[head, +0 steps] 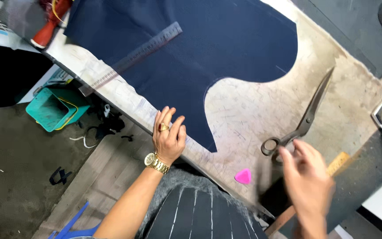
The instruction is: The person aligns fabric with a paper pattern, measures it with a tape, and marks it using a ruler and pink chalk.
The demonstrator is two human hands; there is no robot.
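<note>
— Where are the hands?

— The left hand (169,138) lies flat at the near edge of the table (253,110), fingers spread and pressing the lower corner of the dark blue cloth (200,53). Its grip is wide, holding nothing, only resting on the cloth's edge.

— And the other?

— The right hand (307,177) is blurred, fingers open and loosely spread, just beside the handle loops of the big scissors (303,119). It holds nothing; the fingertips are near the loops, but I cannot tell whether they touch.

— How do the scissors lie?

— On the bare table, right of the cloth, blades closed and pointing away from the person. A pink chalk (243,176) sits between the two hands, and a metal ruler (131,57) lies slantwise on the cloth.
</note>
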